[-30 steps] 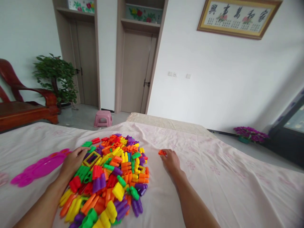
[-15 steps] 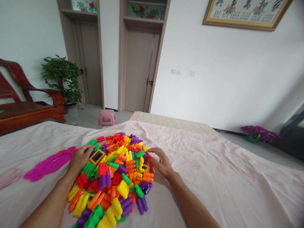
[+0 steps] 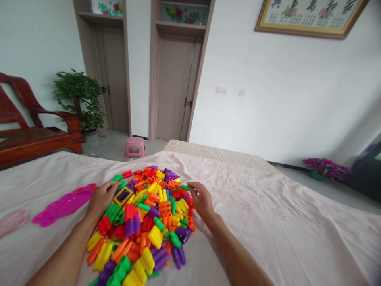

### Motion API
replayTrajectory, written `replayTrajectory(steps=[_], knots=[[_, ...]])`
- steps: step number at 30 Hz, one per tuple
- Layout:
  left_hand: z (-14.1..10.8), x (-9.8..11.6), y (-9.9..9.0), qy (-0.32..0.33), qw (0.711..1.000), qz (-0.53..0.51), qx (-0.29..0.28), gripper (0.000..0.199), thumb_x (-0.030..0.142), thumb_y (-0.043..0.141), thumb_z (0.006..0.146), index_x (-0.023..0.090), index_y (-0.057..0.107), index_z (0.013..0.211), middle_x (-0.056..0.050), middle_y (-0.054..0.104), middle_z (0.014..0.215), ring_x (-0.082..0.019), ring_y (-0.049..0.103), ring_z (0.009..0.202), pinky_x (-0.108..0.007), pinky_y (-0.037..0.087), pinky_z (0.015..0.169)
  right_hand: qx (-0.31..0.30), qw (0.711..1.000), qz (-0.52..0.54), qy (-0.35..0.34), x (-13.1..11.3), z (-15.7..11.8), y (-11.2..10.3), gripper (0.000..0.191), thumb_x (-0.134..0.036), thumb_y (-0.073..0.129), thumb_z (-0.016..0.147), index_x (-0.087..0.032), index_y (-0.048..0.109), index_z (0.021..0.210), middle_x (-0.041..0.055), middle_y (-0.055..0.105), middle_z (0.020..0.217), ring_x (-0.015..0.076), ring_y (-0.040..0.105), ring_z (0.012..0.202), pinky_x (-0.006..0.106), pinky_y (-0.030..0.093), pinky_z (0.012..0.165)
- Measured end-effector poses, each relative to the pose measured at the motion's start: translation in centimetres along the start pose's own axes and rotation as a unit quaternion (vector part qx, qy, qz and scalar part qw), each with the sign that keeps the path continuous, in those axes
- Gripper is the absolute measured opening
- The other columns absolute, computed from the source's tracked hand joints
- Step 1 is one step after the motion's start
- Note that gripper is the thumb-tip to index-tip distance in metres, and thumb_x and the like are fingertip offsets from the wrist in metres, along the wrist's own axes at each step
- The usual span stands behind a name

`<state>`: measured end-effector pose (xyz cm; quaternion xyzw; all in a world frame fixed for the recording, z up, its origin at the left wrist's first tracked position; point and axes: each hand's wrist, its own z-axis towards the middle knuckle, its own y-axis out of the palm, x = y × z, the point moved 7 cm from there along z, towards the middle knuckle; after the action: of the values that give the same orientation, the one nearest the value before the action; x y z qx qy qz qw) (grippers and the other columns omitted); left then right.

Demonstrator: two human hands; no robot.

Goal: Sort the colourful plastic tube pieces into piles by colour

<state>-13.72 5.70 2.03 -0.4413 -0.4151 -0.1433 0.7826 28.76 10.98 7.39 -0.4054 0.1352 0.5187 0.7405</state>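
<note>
A heap of plastic bullet-shaped building blocks (image 3: pixel 149 216) in red, orange, yellow, green and purple lies on the cloth in front of me. My right hand (image 3: pixel 203 200) is at the heap's right edge, its thumb and fingers pinching one end of a green building block (image 3: pixel 184 187). At the left edge rests my left hand (image 3: pixel 102 199), fingers bent and held together; what lies between them is hidden. Close to its fingertips are a yellow square frame piece (image 3: pixel 128 198) and a green block (image 3: pixel 117 178).
A magenta plastic tray (image 3: pixel 67 204) lies left of the heap, with a pink cloth item (image 3: pixel 14 222) further left. The patterned sheet (image 3: pixel 268 222) covers the surface. Beyond it stand a pink stool (image 3: pixel 135 147), a wooden chair (image 3: pixel 38 139) and a potted plant (image 3: pixel 79 95).
My right hand's fingers have closed together on a green block, which has moved up and right from the heap; blocks beside it have shifted. My left hand has barely moved.
</note>
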Motion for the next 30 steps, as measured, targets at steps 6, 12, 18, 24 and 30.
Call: replayTrajectory(steps=[6, 12, 18, 24, 30], knots=[[0.6, -1.2, 0.5, 0.001, 1.000, 0.017, -0.012, 0.041, 0.051, 0.047, 0.085, 0.022, 0.072, 0.102, -0.005, 0.076, 0.107, -0.025, 0.069, 0.097, -0.030, 0.052, 0.079, 0.115, 0.968, 0.047, 0.218, 9.1, 0.2, -5.4, 0.044, -0.046, 0.051, 0.087, -0.017, 0.068, 0.116, 0.0071, 0.075, 0.093, 0.0218, 0.070, 0.080, 0.032, 0.055, 0.067], [0.9, -2.0, 0.7, 0.007, 1.000, 0.023, -0.007, 0.040, 0.050, 0.049, 0.086, 0.023, 0.072, 0.104, -0.004, 0.076, 0.107, -0.026, 0.070, 0.098, -0.031, 0.052, 0.076, 0.095, 0.944, -0.160, 0.271, 12.8, -1.5, -9.9, 0.038, -0.037, 0.047, 0.089, -0.018, 0.075, 0.106, 0.0112, 0.076, 0.097, 0.0261, 0.070, 0.090, 0.036, 0.052, 0.079], [0.9, -2.1, 0.6, 0.003, 1.000, 0.026, -0.002, 0.040, 0.050, 0.049, 0.085, 0.023, 0.073, 0.103, -0.004, 0.076, 0.107, -0.026, 0.070, 0.097, -0.031, 0.052, 0.076, 0.009, 0.929, -0.314, 0.194, 11.6, -1.5, -9.6, 0.051, -0.012, 0.043, 0.084, -0.024, 0.071, 0.124, 0.0052, 0.068, 0.130, 0.0250, 0.058, 0.122, 0.036, 0.043, 0.101], [1.0, -2.3, 1.0, -0.004, 1.000, 0.008, -0.016, 0.041, 0.052, 0.049, 0.086, 0.023, 0.071, 0.104, -0.004, 0.075, 0.106, -0.025, 0.070, 0.093, -0.032, 0.052, 0.079, -0.101, 0.926, -0.328, 0.159, 11.0, -1.2, -8.0, 0.048, -0.014, 0.047, 0.087, -0.032, 0.068, 0.126, -0.0009, 0.064, 0.137, 0.0225, 0.054, 0.126, 0.034, 0.038, 0.104], [0.8, -2.1, 0.8, 0.003, 1.000, 0.001, -0.013, 0.042, 0.053, 0.049, 0.086, 0.023, 0.071, 0.105, -0.006, 0.075, 0.107, -0.027, 0.070, 0.095, -0.033, 0.053, 0.082, -0.076, 0.873, -0.414, 0.248, 10.7, -1.2, -9.4, 0.042, -0.045, 0.054, 0.091, -0.029, 0.067, 0.128, 0.0090, 0.067, 0.122, 0.0287, 0.056, 0.113, 0.038, 0.040, 0.092]])
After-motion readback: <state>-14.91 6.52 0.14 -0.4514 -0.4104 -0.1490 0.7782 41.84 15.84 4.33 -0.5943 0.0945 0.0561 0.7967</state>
